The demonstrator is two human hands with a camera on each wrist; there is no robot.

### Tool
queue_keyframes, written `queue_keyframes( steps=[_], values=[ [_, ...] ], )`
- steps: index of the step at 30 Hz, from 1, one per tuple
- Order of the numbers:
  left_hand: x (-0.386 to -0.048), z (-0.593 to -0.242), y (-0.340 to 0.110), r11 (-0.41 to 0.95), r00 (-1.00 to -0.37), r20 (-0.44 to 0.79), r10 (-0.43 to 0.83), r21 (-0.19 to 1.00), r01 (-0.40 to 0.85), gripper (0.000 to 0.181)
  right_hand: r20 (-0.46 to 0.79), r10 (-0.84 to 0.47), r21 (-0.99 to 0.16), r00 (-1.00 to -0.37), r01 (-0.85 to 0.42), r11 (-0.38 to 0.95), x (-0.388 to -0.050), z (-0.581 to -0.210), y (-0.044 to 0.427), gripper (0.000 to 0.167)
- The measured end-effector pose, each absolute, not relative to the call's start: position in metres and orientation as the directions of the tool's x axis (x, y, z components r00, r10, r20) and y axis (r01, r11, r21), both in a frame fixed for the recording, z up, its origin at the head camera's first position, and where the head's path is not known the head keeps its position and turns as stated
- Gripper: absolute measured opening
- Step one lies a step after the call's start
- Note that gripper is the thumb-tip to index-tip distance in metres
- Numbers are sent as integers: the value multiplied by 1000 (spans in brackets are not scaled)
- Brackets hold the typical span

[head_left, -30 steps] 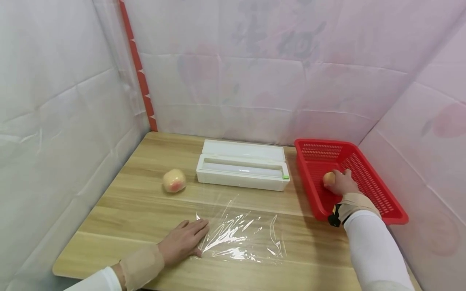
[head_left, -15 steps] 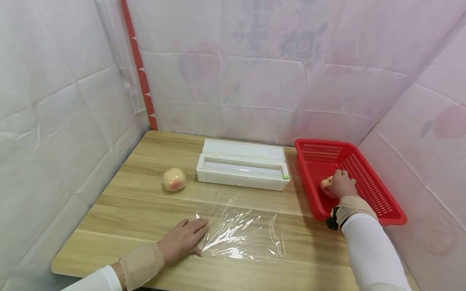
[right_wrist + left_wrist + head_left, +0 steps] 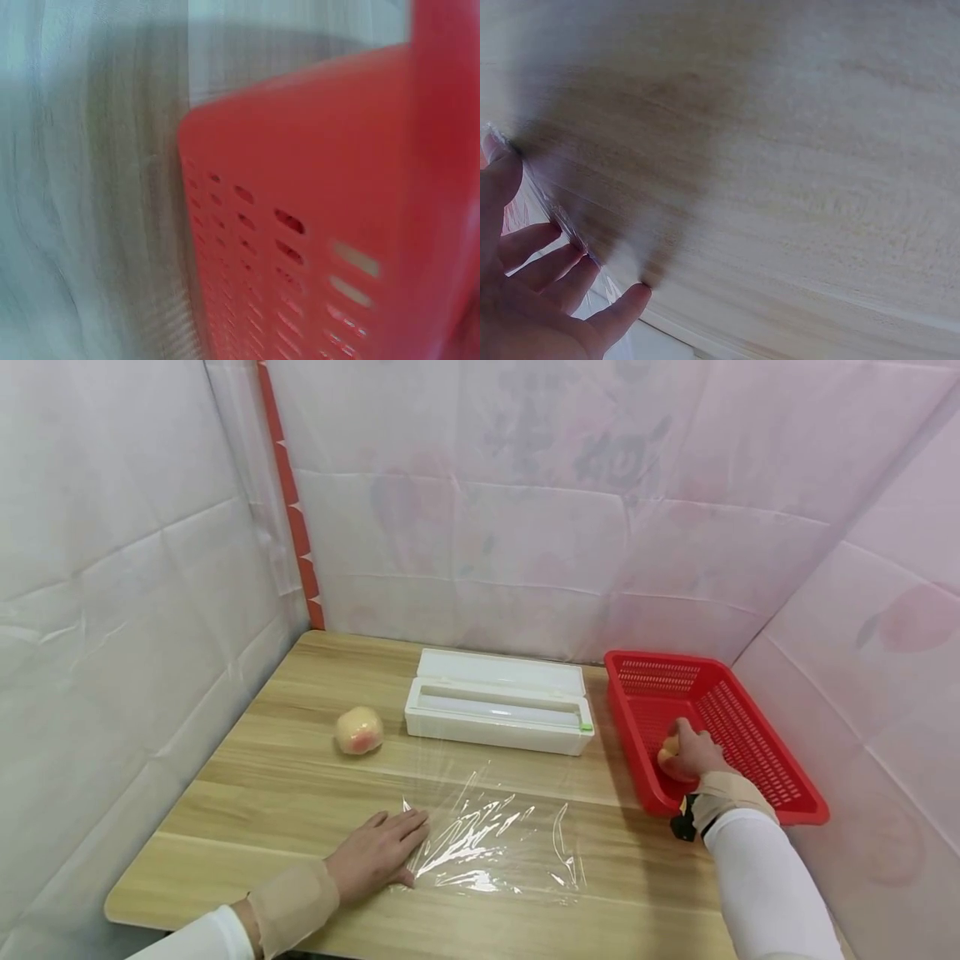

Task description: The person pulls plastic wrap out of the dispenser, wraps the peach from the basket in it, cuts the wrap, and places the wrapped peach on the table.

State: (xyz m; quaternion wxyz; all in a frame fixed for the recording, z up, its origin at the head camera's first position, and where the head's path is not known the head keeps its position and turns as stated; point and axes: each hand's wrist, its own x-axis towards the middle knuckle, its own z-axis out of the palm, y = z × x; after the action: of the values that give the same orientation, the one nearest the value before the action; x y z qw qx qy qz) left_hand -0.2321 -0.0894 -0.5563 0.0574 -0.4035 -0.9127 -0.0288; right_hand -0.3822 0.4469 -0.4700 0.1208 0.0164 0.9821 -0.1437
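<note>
My left hand (image 3: pixel 381 855) lies with its fingers extended on the left edge of a clear sheet of cling film (image 3: pixel 498 847). In the left wrist view, the fingertips of that hand (image 3: pixel 547 292) touch the film's edge (image 3: pixel 555 210). Inside the red basket (image 3: pixel 628 752), my right hand (image 3: pixel 697 752) grips a yellow-pink peach (image 3: pixel 667 758), which the fingers partly cover. The right wrist view shows only the basket's outer wall (image 3: pixel 300 150) and hides the grip. Another peach (image 3: pixel 359 731), shiny as if wrapped, sits on the table at the left.
Behind the film stands an open white cling film box (image 3: pixel 495 733) with a roll (image 3: pixel 498 710) inside and a green slider (image 3: pixel 586 727) at its right end. The film runs from this box toward the front of the wooden table (image 3: pixel 247 810). Pale cloth walls (image 3: pixel 525 535) enclose the table.
My right hand has shifted slightly left and toward me inside the basket, its fingers now closer round the peach. The left hand keeps its place on the film.
</note>
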Motion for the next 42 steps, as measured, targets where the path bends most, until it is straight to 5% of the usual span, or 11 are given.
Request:
queue_keyframes(
  steps=[6, 16, 26, 42],
  values=[
    [-232, -557, -89, 670, -665, 133, 734, 9, 742, 76, -191, 45, -245, -981, 92, 965, -374, -468, 447, 70],
    [-231, -555, -88, 672, -668, 124, 734, 14, 741, 77, -36, 4, -254, -999, 13, 967, -361, -466, 454, 53],
    [-231, -554, -89, 676, -679, 105, 726, 67, 734, 76, 126, 28, -367, -992, -20, 930, -349, -455, 465, 65],
    [-232, -557, -89, 679, -680, 119, 723, 56, 732, 78, 295, -26, -433, -955, -157, 888, -325, -438, 452, 56]
  ],
)
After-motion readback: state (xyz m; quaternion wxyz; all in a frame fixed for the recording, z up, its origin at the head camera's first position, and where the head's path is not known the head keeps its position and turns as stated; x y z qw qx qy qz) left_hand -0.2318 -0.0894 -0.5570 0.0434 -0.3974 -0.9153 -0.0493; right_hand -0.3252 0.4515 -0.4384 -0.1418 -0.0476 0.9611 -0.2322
